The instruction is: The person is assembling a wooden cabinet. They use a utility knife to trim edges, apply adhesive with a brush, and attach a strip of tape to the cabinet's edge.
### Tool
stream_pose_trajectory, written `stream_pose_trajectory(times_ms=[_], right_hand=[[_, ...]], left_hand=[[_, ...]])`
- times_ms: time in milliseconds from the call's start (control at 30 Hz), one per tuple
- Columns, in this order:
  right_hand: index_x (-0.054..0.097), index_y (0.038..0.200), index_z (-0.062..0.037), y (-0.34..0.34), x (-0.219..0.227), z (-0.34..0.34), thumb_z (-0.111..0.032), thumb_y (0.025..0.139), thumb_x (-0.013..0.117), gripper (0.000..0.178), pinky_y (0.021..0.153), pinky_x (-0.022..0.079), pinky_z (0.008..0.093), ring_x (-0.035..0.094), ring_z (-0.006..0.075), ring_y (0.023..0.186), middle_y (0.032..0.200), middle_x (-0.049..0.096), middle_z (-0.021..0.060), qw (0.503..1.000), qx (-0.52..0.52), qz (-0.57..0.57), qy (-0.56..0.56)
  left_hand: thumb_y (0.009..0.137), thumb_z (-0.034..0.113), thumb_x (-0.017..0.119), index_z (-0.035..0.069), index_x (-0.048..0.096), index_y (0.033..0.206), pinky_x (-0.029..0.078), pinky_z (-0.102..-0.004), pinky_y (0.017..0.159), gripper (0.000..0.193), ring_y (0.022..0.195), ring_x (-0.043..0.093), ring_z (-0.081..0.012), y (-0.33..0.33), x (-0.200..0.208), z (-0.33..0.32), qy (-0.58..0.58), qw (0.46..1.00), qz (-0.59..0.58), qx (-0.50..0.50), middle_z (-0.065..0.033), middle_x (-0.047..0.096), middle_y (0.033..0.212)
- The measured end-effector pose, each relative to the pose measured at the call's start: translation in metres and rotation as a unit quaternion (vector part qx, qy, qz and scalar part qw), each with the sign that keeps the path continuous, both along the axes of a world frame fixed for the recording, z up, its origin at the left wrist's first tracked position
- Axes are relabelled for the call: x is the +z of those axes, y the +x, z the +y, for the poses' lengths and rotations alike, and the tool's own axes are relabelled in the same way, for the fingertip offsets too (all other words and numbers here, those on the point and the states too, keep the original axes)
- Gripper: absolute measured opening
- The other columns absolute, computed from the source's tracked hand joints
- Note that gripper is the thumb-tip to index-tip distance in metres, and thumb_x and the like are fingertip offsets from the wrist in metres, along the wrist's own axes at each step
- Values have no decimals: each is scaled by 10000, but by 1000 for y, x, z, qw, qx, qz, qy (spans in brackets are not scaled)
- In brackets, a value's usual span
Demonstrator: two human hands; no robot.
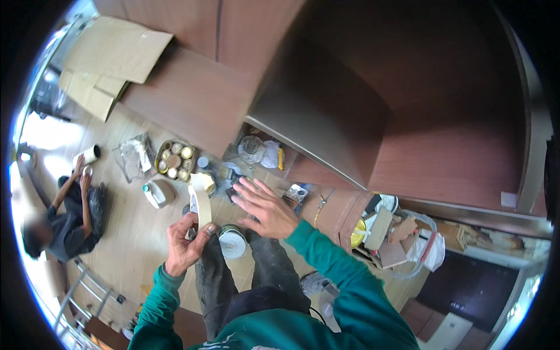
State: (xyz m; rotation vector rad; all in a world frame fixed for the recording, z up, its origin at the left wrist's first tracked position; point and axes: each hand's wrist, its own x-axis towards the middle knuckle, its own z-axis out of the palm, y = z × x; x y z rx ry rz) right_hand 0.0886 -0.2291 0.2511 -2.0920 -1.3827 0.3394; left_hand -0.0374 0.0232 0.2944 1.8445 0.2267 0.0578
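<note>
My left hand [185, 242] is closed, thumb and fingers pinching a pale cream strip [203, 204] that looks like masking tape and curves upward from the grip. My right hand [265, 209] is to the right of the strip, apart from it. Its fingers are spread and nothing shows in them. Below and between the hands, a can with a white lid [233, 244] stands by my legs.
A tray of round cans [175, 158] and a beige jug [158, 193] stand on the floor. Wooden cabinetry [192, 99] fills the upper area, with an open compartment right. A box of scraps [392, 239] stands right. A person [67, 213] sits left, near a ladder [87, 291].
</note>
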Motion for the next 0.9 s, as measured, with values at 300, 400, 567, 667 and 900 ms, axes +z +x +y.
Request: stream_pose_trajectory(times_ms=[300,400,567,667,900], right_hand=[[307,1589,-50,211,10,-84,-611,1017,409,808,1255,151,542,168,402,1554,1667,205,240,864,-495,-27,-95],[229,1617,-53,247,-18,-116,-721,982,329,927,1274,63,503,112,361,1573,1686,165,213,784,-587,-70,-190],[223,1589,48,133,-1,-138,-692,1008,296,943,1276,88,469,152,365,1562,1667,185,257,660,-735,-36,-152],[318,1548,69,8,34,-113,-607,1024,408,860,1246,210,460,270,397,1521,1589,350,295,628,-656,303,-289],[457,1486,40,45,59,-152,-495,1081,331,682,1211,293,472,408,419,1441,1528,449,281,831,-554,-44,10]], left_hand=[[865,201,806,14,659,774,375,-295,573,255,621,464,-116,48,-11,-4,17,995,-2,-98,-28,585,669],[897,156,785,13,689,806,438,-276,662,195,705,583,-96,33,-10,-11,-4,988,69,-141,-33,709,762],[894,192,792,-8,716,852,498,-270,646,218,692,641,-104,8,-3,-13,-123,969,174,-124,-47,711,743],[889,199,798,-10,717,847,498,-273,640,228,684,639,-106,3,0,-5,-112,973,156,-128,-55,707,729],[877,185,803,-1,700,825,451,-275,612,218,656,579,-105,11,2,25,-32,988,84,-129,-43,682,705]])
